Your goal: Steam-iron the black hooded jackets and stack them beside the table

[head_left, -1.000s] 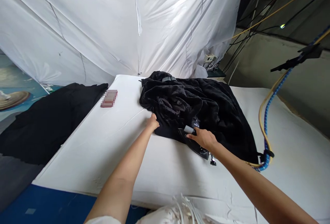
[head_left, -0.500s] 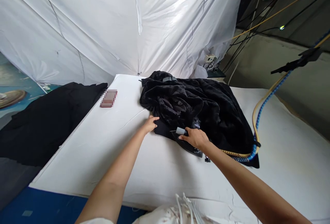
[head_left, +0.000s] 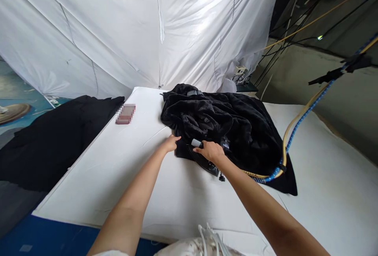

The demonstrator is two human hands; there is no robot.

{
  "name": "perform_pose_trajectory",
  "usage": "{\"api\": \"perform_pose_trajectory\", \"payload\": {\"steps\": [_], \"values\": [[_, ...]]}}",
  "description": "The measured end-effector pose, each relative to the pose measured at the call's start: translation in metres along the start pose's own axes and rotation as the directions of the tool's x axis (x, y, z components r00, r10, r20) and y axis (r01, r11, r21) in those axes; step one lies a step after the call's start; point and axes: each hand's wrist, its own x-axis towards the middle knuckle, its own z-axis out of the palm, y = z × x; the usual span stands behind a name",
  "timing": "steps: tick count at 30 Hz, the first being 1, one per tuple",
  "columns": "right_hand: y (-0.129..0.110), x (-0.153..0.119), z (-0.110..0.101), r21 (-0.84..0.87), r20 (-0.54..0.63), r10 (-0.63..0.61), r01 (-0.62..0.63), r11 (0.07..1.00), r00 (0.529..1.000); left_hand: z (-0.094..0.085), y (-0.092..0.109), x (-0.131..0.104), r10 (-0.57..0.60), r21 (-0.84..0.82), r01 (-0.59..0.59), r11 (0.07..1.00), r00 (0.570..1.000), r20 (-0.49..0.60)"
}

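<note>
A black garment (head_left: 248, 130) lies bunched and spread on the white table, with a dark label near its front edge. My right hand (head_left: 212, 151) is wrapped round the handle of a black steam iron (head_left: 203, 161), whose light grey handle end sticks out past the thumb. The iron rests along the garment's near left edge, its sole hidden. At the garment's left corner my left hand (head_left: 170, 144) grips the cloth edge, one finger stretched out over it; the other fingers are partly hidden.
Blue and yellow hoses (head_left: 283, 159) run from the iron up to the right through a black clamp. A blurred reddish object (head_left: 125, 114) lies on the white table (head_left: 118, 181). Dark cloth (head_left: 59, 142) sits to the left. White sheeting (head_left: 189, 32) hangs behind.
My right hand has slid the iron left along the garment's edge, closer to my left hand. The hoses have followed it. My left hand has hardly moved.
</note>
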Motion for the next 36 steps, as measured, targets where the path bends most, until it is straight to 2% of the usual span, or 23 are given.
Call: {"api": "perform_pose_trajectory", "payload": {"steps": [3, 6, 11, 14, 18, 20, 23, 26, 29, 32, 36], "values": [[-0.016, 0.007, 0.0, 0.011, 0.003, -0.023, 0.023, 1.0, 1.0, -0.019, -0.001, 0.003, -0.036, 0.005, 0.036, 0.999, 0.998, -0.053], [-0.033, 0.014, 0.001, 0.023, 0.024, -0.028, 0.027, 0.999, 0.999, -0.031, -0.002, 0.0, -0.084, 0.003, 0.086, 0.996, 0.986, -0.144], [-0.055, 0.019, 0.004, 0.016, 0.018, -0.088, 0.088, 0.996, 0.996, -0.03, -0.003, -0.011, -0.103, -0.048, 0.092, 0.995, 0.942, -0.32], [-0.064, 0.018, 0.006, 0.01, 0.023, -0.124, 0.124, 0.992, 0.992, -0.032, -0.003, -0.015, -0.086, -0.057, 0.07, 0.996, 0.926, -0.369], [-0.055, 0.009, 0.009, 0.01, 0.055, -0.105, 0.105, 0.994, 0.993, -0.035, 0.002, -0.019, -0.019, -0.062, -0.008, 0.998, 0.911, -0.412], [-0.037, -0.002, 0.011, -0.005, 0.059, -0.094, 0.095, 0.995, 0.994, -0.032, 0.009, -0.021, 0.037, -0.061, -0.068, 0.996, 0.911, -0.412], [0.006, -0.023, 0.012, -0.028, 0.046, -0.045, 0.046, 0.999, 0.998, -0.016, 0.029, -0.022, 0.173, -0.043, -0.201, 0.979, 0.918, -0.358], [0.059, -0.044, 0.009, -0.05, 0.034, 0.039, -0.038, 0.998, 0.999, 0.011, 0.061, -0.023, 0.324, 0.025, -0.327, 0.945, 0.915, -0.24], [0.113, -0.063, 0.005, -0.071, 0.032, 0.129, -0.127, 0.989, 0.991, 0.044, 0.1, -0.023, 0.425, 0.112, -0.416, 0.903, 0.902, -0.081], [0.162, -0.079, 0.003, -0.062, 0.03, 0.228, -0.226, 0.972, 0.973, 0.079, 0.139, -0.022, 0.411, 0.18, -0.405, 0.896, 0.912, 0.007], [0.211, -0.1, 0.007, -0.03, 0.03, 0.336, -0.335, 0.942, 0.942, 0.12, 0.178, -0.018, 0.25, 0.279, -0.229, 0.933, 0.967, -0.042]]}}
